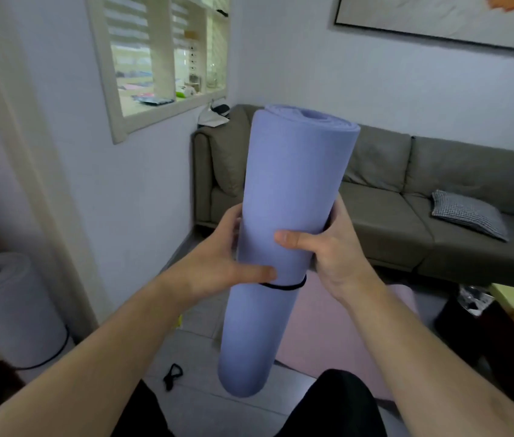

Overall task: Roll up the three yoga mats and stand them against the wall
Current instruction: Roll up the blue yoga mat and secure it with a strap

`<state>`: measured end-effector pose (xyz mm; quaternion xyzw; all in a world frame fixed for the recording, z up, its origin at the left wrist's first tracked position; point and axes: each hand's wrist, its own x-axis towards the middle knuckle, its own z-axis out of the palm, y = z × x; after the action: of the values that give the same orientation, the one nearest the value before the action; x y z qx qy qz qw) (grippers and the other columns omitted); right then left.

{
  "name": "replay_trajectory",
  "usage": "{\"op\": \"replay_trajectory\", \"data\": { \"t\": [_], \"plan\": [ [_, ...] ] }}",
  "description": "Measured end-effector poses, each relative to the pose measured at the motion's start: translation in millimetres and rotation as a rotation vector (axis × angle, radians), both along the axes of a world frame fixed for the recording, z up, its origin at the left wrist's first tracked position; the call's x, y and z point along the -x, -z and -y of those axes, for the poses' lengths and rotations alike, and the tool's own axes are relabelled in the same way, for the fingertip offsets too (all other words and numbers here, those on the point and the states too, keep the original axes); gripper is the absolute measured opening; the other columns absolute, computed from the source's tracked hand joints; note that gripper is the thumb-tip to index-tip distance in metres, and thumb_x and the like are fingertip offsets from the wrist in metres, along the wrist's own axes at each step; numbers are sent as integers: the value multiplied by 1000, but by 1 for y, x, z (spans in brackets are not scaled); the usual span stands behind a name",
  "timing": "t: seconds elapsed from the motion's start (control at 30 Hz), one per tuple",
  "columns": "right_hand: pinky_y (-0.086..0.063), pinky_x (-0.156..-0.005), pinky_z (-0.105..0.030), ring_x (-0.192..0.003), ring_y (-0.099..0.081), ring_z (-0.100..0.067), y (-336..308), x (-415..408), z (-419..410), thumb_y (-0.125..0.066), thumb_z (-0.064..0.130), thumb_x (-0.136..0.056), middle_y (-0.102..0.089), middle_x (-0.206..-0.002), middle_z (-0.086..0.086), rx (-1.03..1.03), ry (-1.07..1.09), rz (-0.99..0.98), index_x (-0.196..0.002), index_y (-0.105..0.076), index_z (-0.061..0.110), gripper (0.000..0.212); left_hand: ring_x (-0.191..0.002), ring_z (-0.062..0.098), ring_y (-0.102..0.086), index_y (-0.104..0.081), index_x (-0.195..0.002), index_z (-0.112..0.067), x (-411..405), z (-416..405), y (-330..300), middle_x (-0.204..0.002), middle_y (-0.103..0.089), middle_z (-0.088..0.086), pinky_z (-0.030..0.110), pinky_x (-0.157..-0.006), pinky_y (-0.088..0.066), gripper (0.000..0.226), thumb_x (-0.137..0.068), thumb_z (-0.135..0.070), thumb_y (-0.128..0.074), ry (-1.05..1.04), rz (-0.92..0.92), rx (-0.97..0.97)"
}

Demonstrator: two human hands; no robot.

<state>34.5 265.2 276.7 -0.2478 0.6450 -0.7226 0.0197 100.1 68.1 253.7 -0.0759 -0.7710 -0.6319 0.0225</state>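
Head view: rolled purple mat [284, 234], banded by a black strap [284, 287], is being gripped near-upright by left hand [217, 266] and right hand [334, 253].

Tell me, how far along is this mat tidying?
One grey mat already stands rolled by the wall at the left. The purple mat is rolled with a black band around it, gripped by both the left hand and right hand. The pink mat still lies flat on the floor.
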Motion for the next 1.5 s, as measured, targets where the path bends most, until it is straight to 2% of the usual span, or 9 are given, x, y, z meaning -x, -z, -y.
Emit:
{"op": "replay_trajectory", "data": {
  "t": [0.1,0.27,0.43,0.67,0.8,0.9,1.07,1.23,1.5],
  "plan": [
    [-58,-99,-50,-127,-66,-23,27,-7,30,-86,-8,-59,-69,-138,1,-30,-72,59,-145,-51,27,100,-112,-21,-56,-30,-148,-38,-2,11,2,-132,-55,-31,9,-82,-54,111,-64,-25,-102,-151,-67,70],
    [-56,-97,-35,-132,-62,-14,49,-8,81,-81,13,-73,-68,-139,10,-134,-196,101,-148,-51,32,84,-113,-10,-62,-45,-142,-38,-18,77,34,-129,-63,-27,20,-84,-59,106,-56,-29,-106,-302,2,78],
    [-52,-108,-47,-133,-59,-9,53,-18,175,-90,24,-72,-63,-144,16,-274,-288,-62,-151,-44,39,93,-114,-5,-62,-45,-136,-47,-61,158,69,-127,-62,-29,35,-91,-61,103,-52,-36,-104,-504,67,76],
    [-56,-98,-37,-130,-60,-9,94,-58,314,-97,24,-63,-62,-140,15,-375,-521,-161,-146,-46,34,97,-113,-20,-56,-33,-131,-65,-144,265,115,-123,-57,-44,13,-88,-55,106,-63,-23,-102,-727,112,61],
    [-56,-91,-22,-127,-59,0,116,-86,377,-101,14,-68,-62,-134,26,-398,-649,-125,-143,-48,39,96,-106,-22,-57,-39,-142,-50,-192,310,139,-115,-61,-43,7,-77,-52,108,-60,-20,-103,-858,173,93],
    [-58,-97,-32,-128,-59,-2,139,-101,418,-102,19,-63,-63,-136,26,-422,-713,-94,-144,-47,48,102,-106,-20,-57,-44,-134,-48,-217,340,159,-112,-64,-36,6,-76,-53,101,-59,-16,-103,-921,237,136],
    [-57,-106,-42,-128,-56,5,177,-119,458,-98,21,-64,-58,-136,34,-513,-770,-55,-149,-40,54,108,-130,12,-54,-35,-149,-48,-235,376,198,-140,-55,-17,38,-105,-53,125,-44,-51,-103,-1001,303,243],
    [-52,-112,-44,-137,-53,-1,214,-129,472,-85,11,-86,-53,-143,34,-570,-808,-45,-143,-32,72,99,-129,8,-57,-38,-150,-39,-233,393,222,-139,-57,-16,33,-103,-53,126,-44,-65,-100,-1049,301,301],
    [-51,-113,-44,-140,-51,-6,224,-135,483,-78,3,-86,-51,-152,21,-589,-781,11,-158,-32,50,97,-123,9,-59,-39,-147,-37,-235,397,222,-134,-59,-17,35,-98,-56,122,-44,-59,-101,-1102,346,323]
  ]
}}
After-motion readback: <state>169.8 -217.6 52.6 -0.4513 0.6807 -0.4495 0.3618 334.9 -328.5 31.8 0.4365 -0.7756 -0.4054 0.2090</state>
